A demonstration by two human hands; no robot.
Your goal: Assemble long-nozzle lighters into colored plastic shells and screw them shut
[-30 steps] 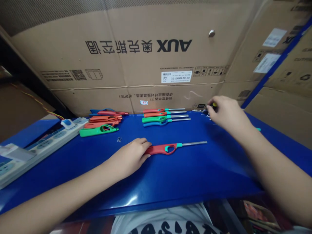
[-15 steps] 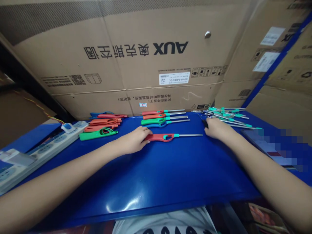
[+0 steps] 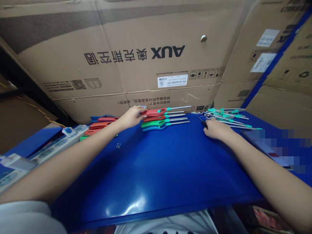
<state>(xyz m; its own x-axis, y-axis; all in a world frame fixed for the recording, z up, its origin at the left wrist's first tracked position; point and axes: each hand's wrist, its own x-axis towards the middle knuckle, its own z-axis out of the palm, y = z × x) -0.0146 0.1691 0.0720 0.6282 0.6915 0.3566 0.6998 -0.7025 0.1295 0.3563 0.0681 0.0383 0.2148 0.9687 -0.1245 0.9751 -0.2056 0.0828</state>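
My left hand [image 3: 133,117] is closed on the back end of a red long-neck lighter [image 3: 154,112], its metal tube pointing right. The lighter is at the back of the table, over a row of similar lighters; whether it touches them I cannot tell. Nearest in that row are a green lighter [image 3: 153,123] and a blue lighter [image 3: 154,128]. My right hand [image 3: 216,129] grips the black handle of a thin-shafted screwdriver [image 3: 204,123], tip towards the back left. Beside it lies a pile of metal lighter tubes with teal parts [image 3: 229,114].
Red and orange handle shells [image 3: 101,124] lie at the left, partly behind my left arm. A white power strip [image 3: 58,143] runs along the left edge. Tiny pale pieces [image 3: 118,145] lie on the blue table [image 3: 158,175]. A large cardboard box [image 3: 136,74] stands behind.
My left hand has carried the red lighter from the middle of the table back to the row of lighters. My right hand has stayed by the tube pile with the screwdriver.
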